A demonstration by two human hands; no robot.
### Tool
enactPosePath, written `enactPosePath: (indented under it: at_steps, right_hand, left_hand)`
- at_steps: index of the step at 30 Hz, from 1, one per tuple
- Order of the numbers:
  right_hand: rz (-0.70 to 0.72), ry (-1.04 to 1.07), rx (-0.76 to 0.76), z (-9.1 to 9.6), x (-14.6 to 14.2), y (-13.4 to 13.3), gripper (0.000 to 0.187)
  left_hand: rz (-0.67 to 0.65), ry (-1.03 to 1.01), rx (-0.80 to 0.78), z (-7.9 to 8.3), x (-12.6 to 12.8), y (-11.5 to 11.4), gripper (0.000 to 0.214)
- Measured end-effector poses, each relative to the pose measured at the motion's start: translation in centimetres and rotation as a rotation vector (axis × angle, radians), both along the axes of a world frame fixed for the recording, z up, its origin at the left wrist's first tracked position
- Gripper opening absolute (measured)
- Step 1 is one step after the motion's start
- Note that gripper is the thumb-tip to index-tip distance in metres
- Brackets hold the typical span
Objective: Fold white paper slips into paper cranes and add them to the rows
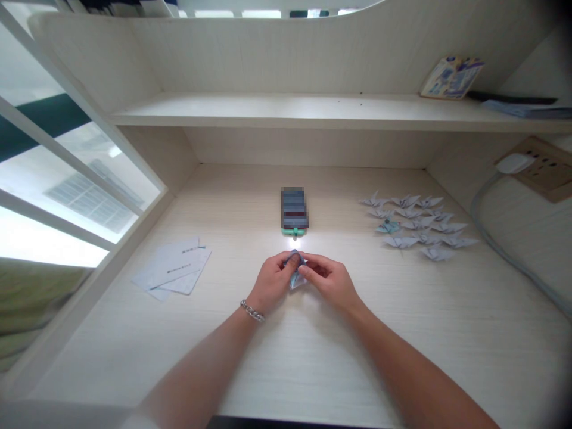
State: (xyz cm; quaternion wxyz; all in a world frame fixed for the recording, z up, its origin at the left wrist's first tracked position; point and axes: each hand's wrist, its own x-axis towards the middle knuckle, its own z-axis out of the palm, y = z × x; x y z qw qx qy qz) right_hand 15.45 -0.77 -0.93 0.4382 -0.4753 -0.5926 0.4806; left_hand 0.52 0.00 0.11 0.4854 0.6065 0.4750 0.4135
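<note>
Between my two hands is a small piece of folded paper (297, 281), pale blue and white, its lower corner pointing toward me. My left hand (274, 279) pinches it from the left, thumb on top. From the right, the thumb and fingers of my right hand (329, 280) close on the same paper. My fingers cover much of its upper part. A phone (294, 208) with a green lower edge lies just beyond my hands, its screen blurred out. Off to the right, several folded paper cranes (417, 224) sit in rows, mostly white, with one turquoise crane (387, 226) among them.
Flat sheets of paper (179, 268) lie on the desk at left. A shelf (268, 110) spans the back and carries a colourful packet (452, 77). At right, a grey cable (496, 250) runs down from a plug (515, 163) in a wall socket.
</note>
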Motion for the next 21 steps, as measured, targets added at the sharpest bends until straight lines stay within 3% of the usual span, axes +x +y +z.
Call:
enactPosePath:
  at_steps: [6,16,21]
  right_hand:
    - [0.04,0.134,-0.104,-0.14,0.54,0.78,0.035]
    - [0.071,0.193,-0.088,-0.56,0.52,0.71,0.031]
    - [0.026,0.124,-0.061,-0.49,0.27,0.47,0.029]
  left_hand:
    - [-0.04,-0.028,-0.032,0.07,-0.06,-0.01,0.034]
    - [-0.021,0.065,0.03,0.22,0.0,-0.08,0.027]
    - [-0.016,0.108,0.057,0.07,-0.08,-0.06,0.026]
